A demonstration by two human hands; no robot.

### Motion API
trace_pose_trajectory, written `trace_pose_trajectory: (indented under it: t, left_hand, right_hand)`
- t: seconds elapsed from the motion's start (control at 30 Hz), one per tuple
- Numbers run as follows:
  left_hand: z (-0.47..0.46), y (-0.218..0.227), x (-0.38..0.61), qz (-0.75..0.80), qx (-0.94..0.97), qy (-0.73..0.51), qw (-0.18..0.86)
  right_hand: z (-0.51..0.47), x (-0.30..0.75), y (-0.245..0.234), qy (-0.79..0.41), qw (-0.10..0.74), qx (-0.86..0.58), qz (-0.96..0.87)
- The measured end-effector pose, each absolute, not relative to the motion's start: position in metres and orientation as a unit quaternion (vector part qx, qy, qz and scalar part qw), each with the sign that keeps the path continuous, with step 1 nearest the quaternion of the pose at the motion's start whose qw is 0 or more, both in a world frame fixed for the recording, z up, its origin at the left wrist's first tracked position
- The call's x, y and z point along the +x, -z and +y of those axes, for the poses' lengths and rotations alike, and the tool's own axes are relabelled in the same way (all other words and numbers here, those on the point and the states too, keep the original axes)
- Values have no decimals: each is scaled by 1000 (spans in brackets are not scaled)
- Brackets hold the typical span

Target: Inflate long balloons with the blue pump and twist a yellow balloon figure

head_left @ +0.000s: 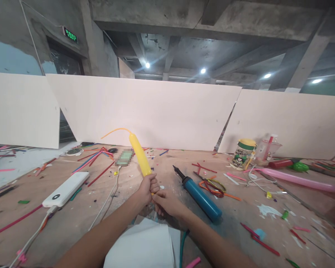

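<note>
A long yellow balloon (139, 153), partly inflated, leans up and to the left from my hands. Its far end tapers into a thin, limp tail that curls left. My left hand (148, 186) is closed around the balloon's lower end. Just below and to the right, my right hand (164, 203) is closed with its fingertips at the balloon's neck, which they mostly hide. A blue hand pump (202, 199) with a black nozzle lies on the table right of my hands. Behind the pump is a pair of scissors (213, 186) among loose balloons.
A white power bank (66, 189) with a cable lies at left, near a blurred-out phone (124, 158). A tin with a yellow lid (243, 153) and a clear plastic bottle (268, 149) stand at back right, near a pink inflated balloon (300, 180). White panels (150, 111) border the table.
</note>
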State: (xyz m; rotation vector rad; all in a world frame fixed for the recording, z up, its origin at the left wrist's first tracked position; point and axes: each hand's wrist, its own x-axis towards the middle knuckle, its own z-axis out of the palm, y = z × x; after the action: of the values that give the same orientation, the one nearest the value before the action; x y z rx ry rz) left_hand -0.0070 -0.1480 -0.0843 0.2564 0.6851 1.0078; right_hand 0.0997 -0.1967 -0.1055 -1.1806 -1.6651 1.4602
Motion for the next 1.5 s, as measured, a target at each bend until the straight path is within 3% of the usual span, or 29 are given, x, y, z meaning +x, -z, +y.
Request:
trace_pose_trajectory:
  t: [1.5]
  left_hand:
    - [-146, 90, -6, 372, 154, -455, 794]
  right_hand:
    - [-199, 98, 103, -558, 312, -455, -619]
